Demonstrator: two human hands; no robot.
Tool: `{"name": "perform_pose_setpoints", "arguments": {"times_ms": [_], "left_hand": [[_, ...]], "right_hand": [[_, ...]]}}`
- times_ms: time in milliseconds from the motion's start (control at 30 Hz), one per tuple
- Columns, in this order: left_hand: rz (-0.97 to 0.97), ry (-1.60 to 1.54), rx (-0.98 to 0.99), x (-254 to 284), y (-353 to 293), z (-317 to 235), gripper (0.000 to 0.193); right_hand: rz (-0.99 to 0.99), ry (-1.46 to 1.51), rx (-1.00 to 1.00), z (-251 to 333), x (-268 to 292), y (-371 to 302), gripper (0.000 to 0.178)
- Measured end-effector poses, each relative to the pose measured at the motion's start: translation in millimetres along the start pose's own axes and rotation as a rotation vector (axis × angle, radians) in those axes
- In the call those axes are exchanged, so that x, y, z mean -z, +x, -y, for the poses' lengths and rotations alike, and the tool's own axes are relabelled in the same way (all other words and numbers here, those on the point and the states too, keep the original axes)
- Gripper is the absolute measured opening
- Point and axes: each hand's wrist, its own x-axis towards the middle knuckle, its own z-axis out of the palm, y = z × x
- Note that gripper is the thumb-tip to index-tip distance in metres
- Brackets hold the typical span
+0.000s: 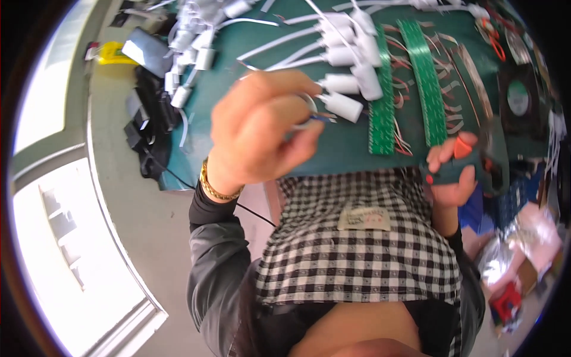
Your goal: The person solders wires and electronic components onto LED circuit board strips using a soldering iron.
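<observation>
My left hand (262, 131) is closed, its fingers pinched around a thin white cable (309, 104). Short blue and brown wire ends stick out of the cable to the right, above the table. My right hand (453, 172) is wrapped around a dark hand tool (453, 171) with an orange trigger, at the table's front edge; its exact kind I cannot make out. Between the hands lie two long green circuit-board panels (382, 113), with thin wires beside them. White cylinders (344, 107) with white cables lie in a group left of the panels, just beyond my left hand.
Another bundle of white cylinders with cables (193, 53) lies at the table's far left. A yellow tool (116, 53) and black adapters (140, 113) sit along the left edge. On the right are a dark round-faced device (518, 98) and clear plastic bags (499, 262) lower down.
</observation>
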Motion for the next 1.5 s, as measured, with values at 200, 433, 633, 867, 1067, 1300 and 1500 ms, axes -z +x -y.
{"name": "perform_pose_setpoints", "arguments": {"times_ms": [200, 433, 633, 867, 1067, 1300, 1500], "left_hand": [[0.174, -0.132, 0.267, -71, -52, -22, 0.021], [-0.001, 0.007, 0.581, -95, -50, -39, 0.012], [0.018, 0.021, 0.571, -96, -50, -35, 0.006], [0.117, 0.007, 0.659, -99, -45, -38, 0.008], [0.081, -0.021, 0.639, -103, -47, -35, 0.009], [0.070, 0.011, 0.628, -104, -46, -36, 0.009], [-0.462, 0.223, -0.111, -150, -61, 17, 0.014]], "right_hand": [[-0.028, -0.083, -0.036, 3, -9, -2, 0.053], [0.017, -0.283, -0.203, 18, -8, -46, 0.054], [0.103, -0.371, -0.489, 63, -29, -42, 0.051], [0.144, -0.551, -0.747, 78, -29, -44, 0.038], [0.177, -0.571, -0.633, 72, -22, -46, 0.032], [0.254, -0.681, -0.544, 67, -14, -46, 0.029], [0.424, -0.704, -0.529, 68, -6, -52, 0.039]]}}
